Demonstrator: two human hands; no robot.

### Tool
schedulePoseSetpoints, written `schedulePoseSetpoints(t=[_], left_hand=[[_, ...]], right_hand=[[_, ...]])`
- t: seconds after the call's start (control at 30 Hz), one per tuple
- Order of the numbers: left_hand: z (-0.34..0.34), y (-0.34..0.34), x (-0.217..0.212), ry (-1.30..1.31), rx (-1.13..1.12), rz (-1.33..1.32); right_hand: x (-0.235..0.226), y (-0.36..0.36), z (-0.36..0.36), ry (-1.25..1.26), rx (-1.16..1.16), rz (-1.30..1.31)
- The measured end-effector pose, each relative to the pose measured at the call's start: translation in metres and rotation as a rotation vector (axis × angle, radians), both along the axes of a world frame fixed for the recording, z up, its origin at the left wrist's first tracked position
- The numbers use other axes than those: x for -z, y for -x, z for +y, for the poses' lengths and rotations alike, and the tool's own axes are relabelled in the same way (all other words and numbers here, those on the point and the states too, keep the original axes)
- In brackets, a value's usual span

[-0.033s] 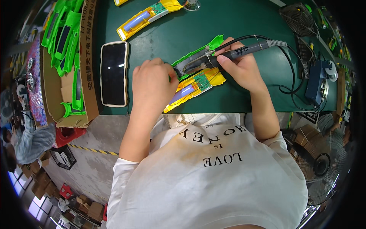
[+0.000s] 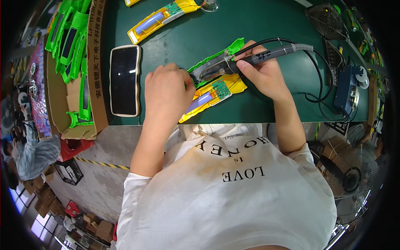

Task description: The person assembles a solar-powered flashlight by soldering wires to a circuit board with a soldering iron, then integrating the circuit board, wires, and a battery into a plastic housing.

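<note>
Green plastic — the long open housing (image 2: pixel 216 62) on the dark green table (image 2: pixel 266 25) — is what both your hands are working on, so take it as the landmark. Your right hand (image 2: pixel 264 75) is closed around the grey handle of a soldering iron (image 2: pixel 266 54), held like a pen, its tip reaching down into the housing's hollow. Your left hand (image 2: pixel 166 91) rests at the housing's near-left end with the fingers curled down onto it; whether they pinch a wire or only press the shell, you cannot tell from here. Just below the housing, touching its lower edge, lies a yellow shell (image 2: pixel 212 93) with a bluish cylindrical cell and a small green circuit board in it. Left of the housing, beyond your left hand, a phone (image 2: pixel 123 79) lies face up with a dark screen, and further left stands a cardboard box (image 2: pixel 93 75) holding more green housings. Up and to the left of the housing lies a second yellow shell (image 2: pixel 160 18) — well apart. To the right, the iron's black cable runs off to a blue station (image 2: pixel 345 89).
</note>
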State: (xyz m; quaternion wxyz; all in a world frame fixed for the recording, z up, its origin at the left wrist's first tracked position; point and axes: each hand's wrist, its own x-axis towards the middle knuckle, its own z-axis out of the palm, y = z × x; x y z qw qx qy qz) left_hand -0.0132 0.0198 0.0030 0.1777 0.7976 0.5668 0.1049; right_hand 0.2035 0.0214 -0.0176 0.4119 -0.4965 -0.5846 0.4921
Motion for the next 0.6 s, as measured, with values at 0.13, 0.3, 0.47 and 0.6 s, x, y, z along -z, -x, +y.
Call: schedulePoseSetpoints(t=[0.13,0.3,0.47,0.6], left_hand=[[-0.0007,-0.0006,0.0006,-0.023,-0.004,0.021],[-0.0009,-0.0012,0.0003,-0.010,-0.015,0.023],[-0.0018,-0.0020,0.0030,0.025,-0.043,0.014],[-0.0020,-0.0019,0.0023,0.016,-0.043,0.011]], right_hand=[[0.0006,0.0010,0.0002,-0.020,0.007,-0.042],[-0.0038,-0.0025,-0.0002,0.105,-0.075,-0.074],[-0.0046,-0.0019,-0.0003,0.090,-0.070,-0.090],[-0.0051,-0.0014,-0.0004,0.072,-0.076,-0.075]])
